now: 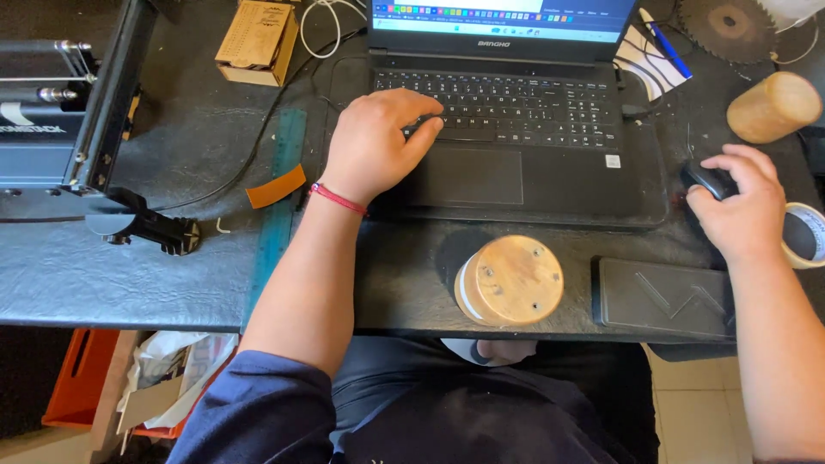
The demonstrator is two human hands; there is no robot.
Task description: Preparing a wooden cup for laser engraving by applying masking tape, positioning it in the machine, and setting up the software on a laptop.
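My left hand (375, 142) rests on the keyboard of a black laptop (550, 172), fingers curled over the lower left keys; a red cord bracelet circles its wrist. My right hand (743, 206) covers a black computer mouse (705, 179) to the right of the laptop. The laptop's screen is lit at the top edge of the view. A round wooden cylinder with a white band (509, 279) stands at the desk's front edge, between my arms.
A teal ruler (279, 202) and an orange leather strip (275, 186) lie left of the laptop. A black machine frame (60, 112), a wooden box (256, 41), a wooden cylinder (773, 106), a tape roll (806, 234), a saw blade (726, 26) and a black flat case (662, 296) crowd the dark desk (103, 266).
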